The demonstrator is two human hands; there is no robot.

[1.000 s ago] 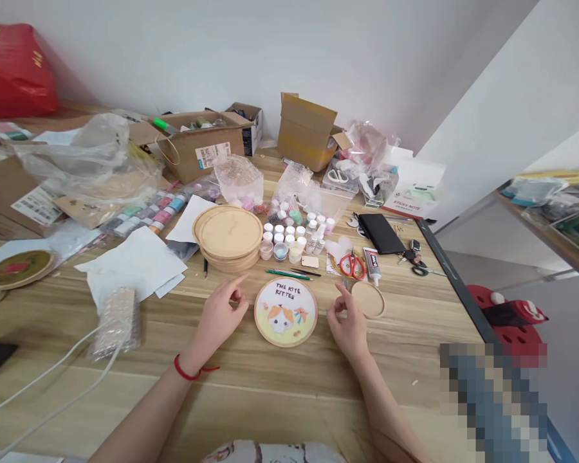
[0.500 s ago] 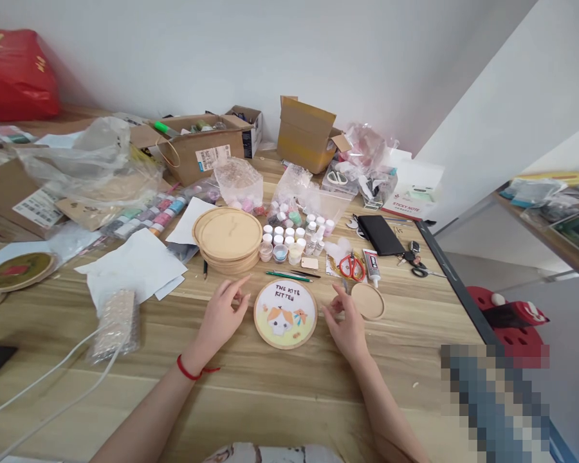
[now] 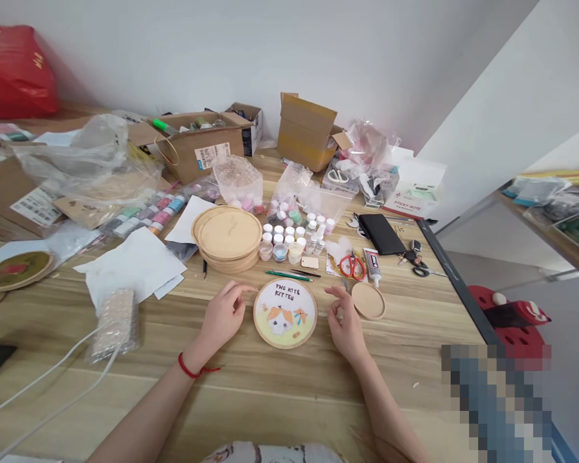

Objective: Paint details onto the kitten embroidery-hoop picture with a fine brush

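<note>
At the lower middle of the frame, a round picture (image 3: 285, 314) lies flat and face up on the table (image 3: 270, 392), between the two hands. Its lettering faces the bottom edge, presumably so that the person can read it upright. The left hand (image 3: 223, 315) is loosely bent with the index finger stretched toward the upper left rim; whether the tip touches cannot be told. The right hand (image 3: 347, 326) stands just apart from the right rim, index finger out, others curled. Neither shows anything held, and their place at the sides leaves the whole face uncovered. Just above lie pencils (image 3: 289, 276), and small pots (image 3: 284, 234) stand in close rows, probably grouped for easy reach. Wooden discs (image 3: 229, 231) are stacked left of centre, likely to save room.

The picture has a pale wooden rim, white ground above and yellow below. Dark, uneven letters run across the top, with "KITTEN" on the second line. Beneath sits a white cat face with orange ears and dark eyes; beside it is an orange shape with blue, too small to identify.
</note>
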